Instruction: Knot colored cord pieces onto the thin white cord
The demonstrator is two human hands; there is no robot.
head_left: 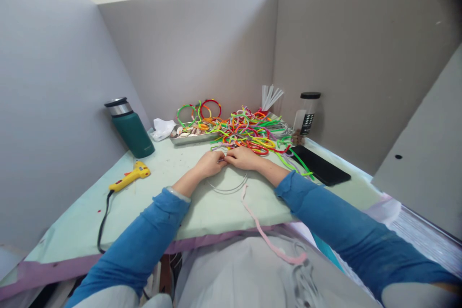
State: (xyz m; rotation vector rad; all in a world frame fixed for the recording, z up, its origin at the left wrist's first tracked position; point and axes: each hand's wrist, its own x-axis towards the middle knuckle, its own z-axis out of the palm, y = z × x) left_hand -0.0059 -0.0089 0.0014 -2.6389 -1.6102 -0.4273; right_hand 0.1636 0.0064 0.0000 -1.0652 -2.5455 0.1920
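Observation:
My left hand [211, 163] and my right hand [242, 158] meet over the middle of the table, fingertips pinched together. Between them they grip a thin grey wire hoop [228, 191], whose lower curve shows below my hands; the part in the fingers is hidden. A pink fuzzy strip [257, 224] starts near the hoop, crosses the table's front edge and trails onto my lap. Just beyond my hands lies a tangled heap of bright chenille stems [249, 130] in red, green, yellow and orange.
A metal tray [195, 139] of shell-like pieces stands behind, near wrapped coloured rings [186, 115]. At left are a green bottle [133, 134] and a corded yellow glue gun [130, 177]. A black phone [319, 166] and clear container [306, 115] lie right. Grey partitions enclose the table.

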